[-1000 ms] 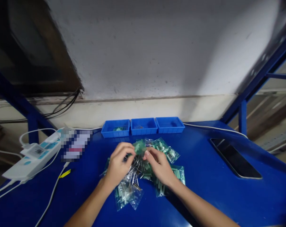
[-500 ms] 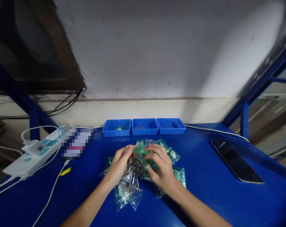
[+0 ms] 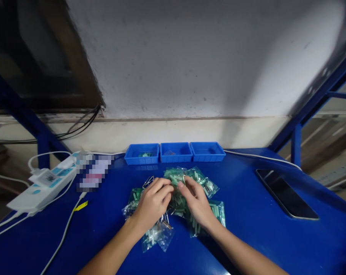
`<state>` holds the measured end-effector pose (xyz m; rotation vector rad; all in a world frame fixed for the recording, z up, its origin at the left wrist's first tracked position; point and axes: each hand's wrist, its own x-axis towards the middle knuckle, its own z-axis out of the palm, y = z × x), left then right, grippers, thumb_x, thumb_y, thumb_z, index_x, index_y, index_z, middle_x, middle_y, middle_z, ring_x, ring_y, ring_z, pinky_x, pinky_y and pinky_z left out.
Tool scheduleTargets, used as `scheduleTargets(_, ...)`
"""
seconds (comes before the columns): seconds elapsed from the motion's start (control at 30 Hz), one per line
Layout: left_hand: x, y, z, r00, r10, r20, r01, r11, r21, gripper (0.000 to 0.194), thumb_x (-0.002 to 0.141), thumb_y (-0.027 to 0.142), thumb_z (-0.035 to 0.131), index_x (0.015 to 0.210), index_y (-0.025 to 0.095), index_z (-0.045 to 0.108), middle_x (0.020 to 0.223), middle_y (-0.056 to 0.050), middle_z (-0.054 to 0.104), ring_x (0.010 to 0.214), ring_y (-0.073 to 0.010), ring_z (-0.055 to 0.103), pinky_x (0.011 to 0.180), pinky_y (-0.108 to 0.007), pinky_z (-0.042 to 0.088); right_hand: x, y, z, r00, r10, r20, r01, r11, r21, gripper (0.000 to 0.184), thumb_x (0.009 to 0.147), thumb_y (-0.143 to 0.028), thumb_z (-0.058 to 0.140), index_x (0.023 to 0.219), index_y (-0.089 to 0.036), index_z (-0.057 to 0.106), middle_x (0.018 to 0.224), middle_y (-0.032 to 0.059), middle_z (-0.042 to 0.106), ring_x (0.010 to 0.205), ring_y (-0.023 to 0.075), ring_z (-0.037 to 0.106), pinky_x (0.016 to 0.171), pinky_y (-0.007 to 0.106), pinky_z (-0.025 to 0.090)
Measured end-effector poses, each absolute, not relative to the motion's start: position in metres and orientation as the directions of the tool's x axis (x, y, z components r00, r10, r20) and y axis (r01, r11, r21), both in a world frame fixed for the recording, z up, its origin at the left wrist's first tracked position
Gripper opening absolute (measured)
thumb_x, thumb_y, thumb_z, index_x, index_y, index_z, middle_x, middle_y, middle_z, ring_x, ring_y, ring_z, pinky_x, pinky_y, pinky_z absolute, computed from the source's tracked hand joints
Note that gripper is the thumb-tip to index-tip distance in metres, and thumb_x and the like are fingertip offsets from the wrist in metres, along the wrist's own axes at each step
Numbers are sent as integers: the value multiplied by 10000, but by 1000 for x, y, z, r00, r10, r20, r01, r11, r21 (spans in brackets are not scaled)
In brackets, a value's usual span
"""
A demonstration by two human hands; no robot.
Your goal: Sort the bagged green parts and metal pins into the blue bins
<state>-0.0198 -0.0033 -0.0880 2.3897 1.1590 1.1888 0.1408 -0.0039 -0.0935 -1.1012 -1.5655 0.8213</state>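
A heap of small clear bags (image 3: 203,182) holding pale green parts lies mid-table, with loose metal pins (image 3: 148,181) among them. My left hand (image 3: 152,204) rests on the heap, fingers curled down over the bags and pins. My right hand (image 3: 196,200) lies beside it, fingertips pinched on a green bag (image 3: 174,176) at the top of the heap. Both hands nearly touch at the fingertips. What lies under the left palm is hidden.
Three blue bins (image 3: 175,152) stand in a row at the table's back edge; the left one holds a green piece. A white power strip (image 3: 44,185) with cables sits at left. A dark phone (image 3: 284,193) lies at right. Blue frame posts flank the table.
Both hands have come down from holding a bag above the heap and now press on the pile. The left hand has shifted right over the pins.
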Motion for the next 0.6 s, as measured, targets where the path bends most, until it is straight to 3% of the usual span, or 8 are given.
scheduleTargets(0.1,-19,-2,-87,289,872,394,450,-487,748,128,851,230,523,929,220,625,925,-60,615,868,-198,563,752,-316,446,141,-4,-95,-61,891,449,358,440,-824,143,892,-271,471,891,-189,589,727,14,574,629,146,527,550,254,428)
scheduleTargets(0.2,-22,2,-84,208,968,140,121,-167,978,242,868,398,510,968,200,608,893,-60,614,787,-175,581,617,-256,440,143,-3,-97,-170,750,639,493,626,-604,245,861,-142,462,1060,-210,588,913,67,587,827,197,548,705,328,466)
scheduleTargets(0.27,-24,3,-82,190,982,9,-63,3,998,284,857,432,519,999,199,599,868,-49,612,713,-148,574,555,-226,415,143,-5,-99,-257,680,687,540,690,-481,360,825,-63,442,1114,-231,573,1019,90,550,930,225,523,760,372,469)
scheduleTargets(0.33,-27,4,-80,202,978,-43,-90,62,994,270,817,387,591,1021,210,589,845,-28,613,671,-129,563,526,-205,394,141,-7,-101,-306,653,692,553,714,-429,447,791,-4,412,1138,-245,557,1079,99,506,988,238,497,770,387,474)
scheduleTargets(0.4,-32,7,-77,194,981,9,12,-12,1000,257,800,325,620,1028,214,582,820,-19,622,680,-132,572,549,-208,407,139,-9,-102,-313,655,687,543,717,-437,482,773,16,399,1164,-237,526,1108,104,476,1029,243,476,792,395,478)
scheduleTargets(0.5,-49,20,-63,-84,928,362,311,-320,895,254,812,290,601,1051,208,574,892,-38,641,814,-167,603,697,-261,461,136,-11,-102,-270,686,676,529,692,-491,437,781,-10,420,1168,-202,490,1133,118,450,1073,247,453,855,412,467)
scheduleTargets(0.6,-72,44,-42,-329,589,738,652,-424,629,254,825,263,577,1069,190,574,994,-58,633,915,-182,598,818,-296,458,137,-10,-101,-220,709,670,531,663,-528,379,802,-56,448,1151,-200,486,1131,117,441,1086,248,448,894,420,453)
